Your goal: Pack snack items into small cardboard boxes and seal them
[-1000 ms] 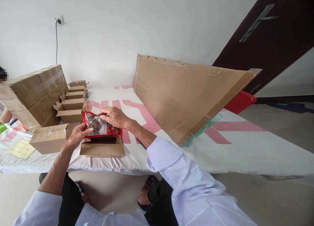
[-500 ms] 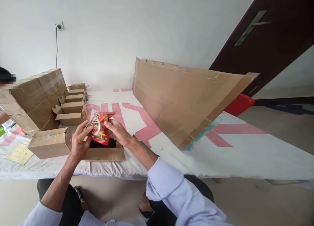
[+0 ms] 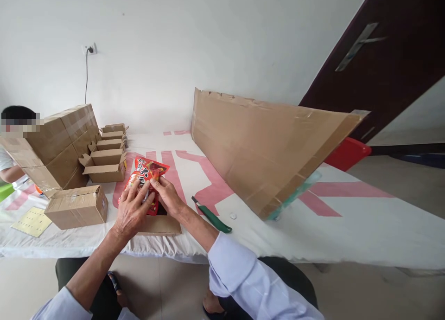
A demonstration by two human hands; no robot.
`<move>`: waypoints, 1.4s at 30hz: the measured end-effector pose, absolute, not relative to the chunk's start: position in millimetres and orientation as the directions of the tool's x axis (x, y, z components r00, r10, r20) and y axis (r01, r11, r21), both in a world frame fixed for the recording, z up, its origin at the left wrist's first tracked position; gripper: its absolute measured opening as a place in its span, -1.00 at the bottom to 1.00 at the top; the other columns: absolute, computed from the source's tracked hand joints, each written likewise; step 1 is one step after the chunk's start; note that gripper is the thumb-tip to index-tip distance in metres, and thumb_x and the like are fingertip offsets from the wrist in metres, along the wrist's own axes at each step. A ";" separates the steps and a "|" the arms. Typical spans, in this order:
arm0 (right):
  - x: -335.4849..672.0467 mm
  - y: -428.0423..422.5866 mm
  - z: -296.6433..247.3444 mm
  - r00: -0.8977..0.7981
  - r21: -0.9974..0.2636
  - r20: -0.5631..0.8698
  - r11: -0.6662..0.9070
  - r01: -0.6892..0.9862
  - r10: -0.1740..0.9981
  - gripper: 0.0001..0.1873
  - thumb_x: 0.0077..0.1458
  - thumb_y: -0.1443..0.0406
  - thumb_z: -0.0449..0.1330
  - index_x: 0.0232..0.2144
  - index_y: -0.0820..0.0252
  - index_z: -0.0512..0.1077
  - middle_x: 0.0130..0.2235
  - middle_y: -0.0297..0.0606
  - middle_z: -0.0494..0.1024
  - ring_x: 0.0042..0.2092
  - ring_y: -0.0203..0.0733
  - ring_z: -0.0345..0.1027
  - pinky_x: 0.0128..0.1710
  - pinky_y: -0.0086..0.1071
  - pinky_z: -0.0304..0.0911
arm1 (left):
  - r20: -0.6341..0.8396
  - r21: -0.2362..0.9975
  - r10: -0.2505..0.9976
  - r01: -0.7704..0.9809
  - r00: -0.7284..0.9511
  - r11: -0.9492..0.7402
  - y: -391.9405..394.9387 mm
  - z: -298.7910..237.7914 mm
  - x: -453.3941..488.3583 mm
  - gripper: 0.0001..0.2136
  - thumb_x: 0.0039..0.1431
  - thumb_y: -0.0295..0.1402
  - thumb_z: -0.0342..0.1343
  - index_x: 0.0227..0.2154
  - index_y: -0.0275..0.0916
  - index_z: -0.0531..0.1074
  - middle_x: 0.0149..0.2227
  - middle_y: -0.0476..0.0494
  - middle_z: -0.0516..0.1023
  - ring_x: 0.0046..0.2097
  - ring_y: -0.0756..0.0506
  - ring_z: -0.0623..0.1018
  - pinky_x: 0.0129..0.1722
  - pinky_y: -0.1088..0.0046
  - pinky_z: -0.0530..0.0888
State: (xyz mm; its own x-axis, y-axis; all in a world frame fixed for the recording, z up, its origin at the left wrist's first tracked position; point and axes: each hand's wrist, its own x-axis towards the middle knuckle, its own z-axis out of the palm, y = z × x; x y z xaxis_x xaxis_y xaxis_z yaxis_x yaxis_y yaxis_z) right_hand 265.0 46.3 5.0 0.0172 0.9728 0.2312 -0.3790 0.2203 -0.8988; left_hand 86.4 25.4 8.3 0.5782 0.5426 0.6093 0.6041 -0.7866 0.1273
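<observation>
A red printed food packet (image 3: 142, 168) with dark lettering is over the open small cardboard box (image 3: 160, 226), tilted so its front faces me. My left hand (image 3: 133, 208) lies across the packet's lower face with its fingers stretched and spread. At the packet's right edge, my right hand (image 3: 167, 195) pinches it between thumb and fingers. Most of the box is hidden under the packet and hands; its front wall and a dark bit of its inside show. Right of my right hand, a green-handled cutter (image 3: 212, 218) lies on the cloth.
A closed carton (image 3: 77, 208) stands left of my hands, with a yellow sheet (image 3: 32, 221) beside it. Several open boxes (image 3: 104, 172) line up before stacked cartons (image 3: 66, 146). Another person (image 3: 12, 171) is behind them. A large cardboard sheet (image 3: 264, 148) leans on the right.
The packet has turned to show more of its front. My left hand has gone from gripping its left edge to lying spread over its lower face. The view has shifted slightly, showing more of the cutter.
</observation>
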 end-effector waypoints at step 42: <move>282.3 131.1 -43.2 0.095 -0.932 0.199 0.218 -0.291 0.975 -0.42 -0.16 -0.13 0.52 -0.25 0.13 0.55 -0.23 -0.24 0.70 -0.16 -0.05 0.55 -0.11 -0.19 0.45 | 0.059 0.992 0.959 -0.120 0.277 -0.027 112.6 -0.3 62.2 -0.48 -0.28 -0.05 0.69 -0.38 -0.36 0.71 -0.40 -0.20 0.73 -0.37 -0.12 0.67 -0.27 0.40 0.58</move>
